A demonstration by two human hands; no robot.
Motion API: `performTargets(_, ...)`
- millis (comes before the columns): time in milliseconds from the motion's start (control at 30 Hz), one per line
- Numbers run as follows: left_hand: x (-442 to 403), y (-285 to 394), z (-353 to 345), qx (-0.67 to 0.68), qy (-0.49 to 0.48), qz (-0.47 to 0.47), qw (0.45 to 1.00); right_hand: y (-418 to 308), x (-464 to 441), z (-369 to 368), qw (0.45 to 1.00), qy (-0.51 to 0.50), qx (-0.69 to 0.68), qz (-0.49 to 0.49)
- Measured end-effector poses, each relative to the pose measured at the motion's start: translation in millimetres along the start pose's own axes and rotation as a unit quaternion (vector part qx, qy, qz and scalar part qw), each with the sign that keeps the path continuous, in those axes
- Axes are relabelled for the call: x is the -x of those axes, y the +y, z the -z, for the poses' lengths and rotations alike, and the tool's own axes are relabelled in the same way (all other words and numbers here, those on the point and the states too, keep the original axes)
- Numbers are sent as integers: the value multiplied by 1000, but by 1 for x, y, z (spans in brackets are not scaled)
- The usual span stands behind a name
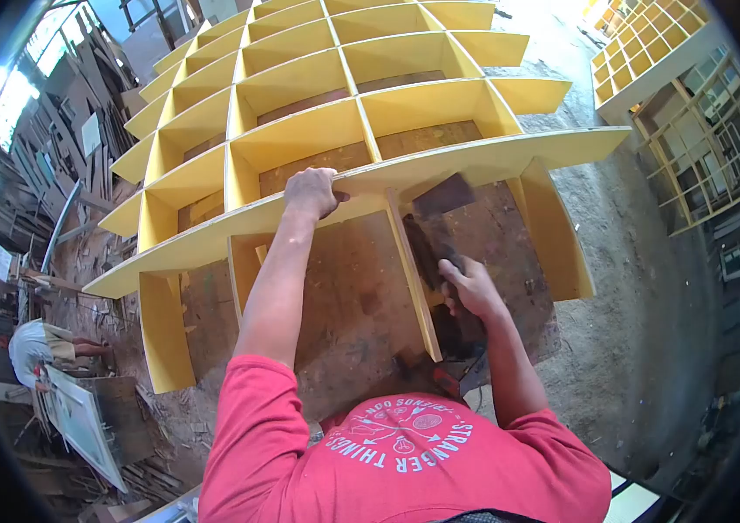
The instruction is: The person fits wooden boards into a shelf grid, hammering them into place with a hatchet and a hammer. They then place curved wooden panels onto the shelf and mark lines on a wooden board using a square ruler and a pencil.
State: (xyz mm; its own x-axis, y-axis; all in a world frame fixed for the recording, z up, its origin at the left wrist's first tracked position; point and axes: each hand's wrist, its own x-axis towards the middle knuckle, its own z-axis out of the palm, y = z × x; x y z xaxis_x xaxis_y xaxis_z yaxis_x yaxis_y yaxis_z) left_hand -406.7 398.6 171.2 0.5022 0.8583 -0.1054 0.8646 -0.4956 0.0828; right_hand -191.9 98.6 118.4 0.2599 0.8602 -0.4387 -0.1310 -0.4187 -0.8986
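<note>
My left hand (311, 193) is closed over the top edge of a long yellow board (475, 161) in a large yellow plywood lattice (296, 96). My right hand (472, 288) is closed on a dark hand tool (445, 193). This tool is smeared by motion, so its exact kind cannot be made out. Its broad dark end is near the long board's underside, right of a narrow yellow crosspiece (414, 283). That crosspiece meets the long board and points toward my body. Under the lattice lies a stained brown tabletop (344, 288).
A red and black object (447, 380) lies by my shirt at the table's near edge. At the left, a person (34, 349) bends beside a pale framed panel (82, 418). Scrap boards (82, 113) lean behind. Another yellow lattice (649, 48) stands far right.
</note>
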Motion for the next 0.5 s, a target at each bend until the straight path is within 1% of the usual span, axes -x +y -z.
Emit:
performTargets(67, 2, 0, -4, -22, 30, -7, 999, -28, 9, 1, 989, 83, 83, 85)
performTargets(100, 4, -1, -5, -22, 13, -1, 1000, -51, 11, 3, 981, 124, 118, 93)
performTargets(133, 4, 1, -2, -21, -2, 4, 1000, -75, 12, 4, 962, 169, 167, 134)
performTargets(167, 2, 4, 2, -20, -12, 7, 1000, -89, 4, 10, 925, 213, 237, 205)
performTargets(200, 5, 6, 4, -9, -6, 2, 1000, -111, 2, 12, 885, 250, 304, 250)
performTargets(300, -3, -4, -9, -7, 10, -7, 1000, -122, -27, 21, 849, 279, 402, 200)
performTargets(333, -5, -3, -12, -11, 11, -9, 1000, -117, -35, 28, 838, 240, 470, 135)
performTargets(400, -3, -1, -17, -20, 13, -13, 1000, -96, -51, 31, 835, 222, 493, 108)
performTargets(433, 0, -1, -15, -21, 11, -3, 1000, -100, -49, 31, 832, 215, 503, 94)
performTargets(467, -1, 1, -11, -23, 12, 0, 1000, -107, -46, 34, 849, 192, 486, 77)
performTargets(500, -2, 9, -12, -24, 7, -6, 1000, -110, -40, 36, 851, 206, 474, 87)
